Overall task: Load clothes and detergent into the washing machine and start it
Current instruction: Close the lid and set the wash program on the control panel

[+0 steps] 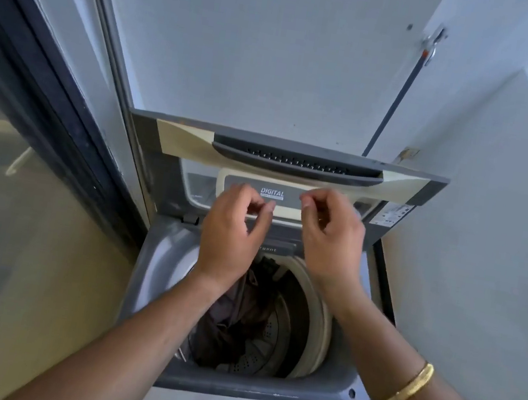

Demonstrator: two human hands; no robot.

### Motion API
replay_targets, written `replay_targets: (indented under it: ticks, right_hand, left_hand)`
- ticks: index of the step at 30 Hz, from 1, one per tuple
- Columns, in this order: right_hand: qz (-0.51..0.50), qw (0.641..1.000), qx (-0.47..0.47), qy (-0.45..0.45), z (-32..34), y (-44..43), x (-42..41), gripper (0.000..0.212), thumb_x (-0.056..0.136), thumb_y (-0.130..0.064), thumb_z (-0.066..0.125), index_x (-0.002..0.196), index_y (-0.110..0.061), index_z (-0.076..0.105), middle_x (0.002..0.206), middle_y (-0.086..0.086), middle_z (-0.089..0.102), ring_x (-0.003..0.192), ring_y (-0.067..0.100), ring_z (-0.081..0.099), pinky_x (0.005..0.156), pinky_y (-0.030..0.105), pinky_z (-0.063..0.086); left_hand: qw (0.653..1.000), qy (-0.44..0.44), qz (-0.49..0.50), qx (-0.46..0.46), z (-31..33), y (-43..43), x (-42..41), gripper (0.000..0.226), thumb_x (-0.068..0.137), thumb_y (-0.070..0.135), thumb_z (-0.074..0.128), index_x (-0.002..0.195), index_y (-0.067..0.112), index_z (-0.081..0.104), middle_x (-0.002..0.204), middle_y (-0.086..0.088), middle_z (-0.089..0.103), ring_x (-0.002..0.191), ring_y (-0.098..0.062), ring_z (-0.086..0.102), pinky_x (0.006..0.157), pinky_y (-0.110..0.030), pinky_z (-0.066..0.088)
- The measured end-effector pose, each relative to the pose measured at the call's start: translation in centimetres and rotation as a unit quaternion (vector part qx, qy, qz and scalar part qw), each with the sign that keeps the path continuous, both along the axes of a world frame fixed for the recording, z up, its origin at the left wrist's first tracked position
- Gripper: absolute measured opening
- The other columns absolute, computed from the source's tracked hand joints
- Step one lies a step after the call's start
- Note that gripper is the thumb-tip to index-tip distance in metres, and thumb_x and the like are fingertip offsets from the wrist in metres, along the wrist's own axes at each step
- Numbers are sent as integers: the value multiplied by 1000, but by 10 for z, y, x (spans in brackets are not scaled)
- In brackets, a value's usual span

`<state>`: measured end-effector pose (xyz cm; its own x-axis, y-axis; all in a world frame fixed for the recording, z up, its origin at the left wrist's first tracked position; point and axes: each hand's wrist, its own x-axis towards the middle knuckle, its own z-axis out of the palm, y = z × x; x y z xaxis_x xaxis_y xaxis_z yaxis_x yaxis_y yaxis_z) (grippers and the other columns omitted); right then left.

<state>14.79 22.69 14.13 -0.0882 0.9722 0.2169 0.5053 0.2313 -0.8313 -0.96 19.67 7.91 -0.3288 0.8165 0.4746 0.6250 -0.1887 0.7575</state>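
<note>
Left hand (234, 229) and right hand (332, 240) hover apart near the back edge of the washing machine (158, 252), fingers loosely curled, holding nothing I can see; clothes (231, 318) lie in the drum (268, 347); I think the lid (295, 166) comes next, so lower it slowly.

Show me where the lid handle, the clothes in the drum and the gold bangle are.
lid handle (296, 167): head view, middle of the dark grip bar.
clothes (238, 316): head view, middle of the dark fabric heap.
gold bangle (408, 385): head view, middle of the band.
</note>
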Motion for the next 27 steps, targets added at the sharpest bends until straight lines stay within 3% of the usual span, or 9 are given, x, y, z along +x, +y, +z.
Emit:
replay_targets:
  ticks: [3, 6, 10, 13, 19, 27]
  right_hand:
    - [-5, 980, 175, -99, 29, 6, 6, 12, 106, -22, 61, 111, -15, 70, 109, -5, 65, 100, 14, 61, 85, 34, 55]
    - [-9, 943, 261, -205, 37, 21, 6, 19, 105, -25, 62, 119, -13, 68, 118, 5, 62, 110, 26, 58, 91, 40, 53]
    - [35, 931, 204, -301, 33, 36, 2, 27, 108, -37, 56, 119, -17, 70, 115, 2, 65, 105, 26, 62, 91, 46, 54]
    - [52, 920, 191, -337, 37, 40, 3, 27, 108, -38, 54, 114, -19, 71, 109, 0, 67, 102, 25, 63, 89, 41, 52]
    - [69, 921, 153, -351, 52, 45, 1, 25, 110, -33, 54, 114, -20, 75, 111, 1, 73, 100, 27, 68, 91, 41, 55]
    - [88, 924, 152, -339, 60, 32, 7, 22, 109, -21, 54, 119, -20, 74, 111, 1, 70, 102, 22, 63, 93, 39, 52]
  left_hand:
    - [981, 154, 47, 107, 42, 5, -3, 16, 108, 23, 74, 111, 7, 75, 110, -8, 69, 102, -25, 64, 89, -35, 53]
    - [962, 251, 54, 98, 70, 16, -8, 26, 109, 30, 71, 125, 9, 73, 125, -10, 67, 114, -29, 64, 101, -41, 53]
    - [944, 330, 18, -1, 85, 34, -17, 36, 112, 50, 56, 126, 18, 66, 126, -2, 61, 112, -26, 60, 97, -41, 54]
    - [932, 361, 11, -7, 94, 43, -20, 30, 111, 49, 55, 119, 21, 66, 119, 2, 62, 106, -23, 60, 90, -40, 56]
    - [926, 377, 10, -1, 86, 36, -24, 23, 110, 42, 63, 101, 22, 72, 99, 8, 68, 88, -18, 61, 74, -35, 51]
    - [935, 352, -2, -44, 98, 26, -17, 19, 109, 36, 67, 95, 24, 70, 92, 10, 67, 81, -10, 49, 72, -30, 40]
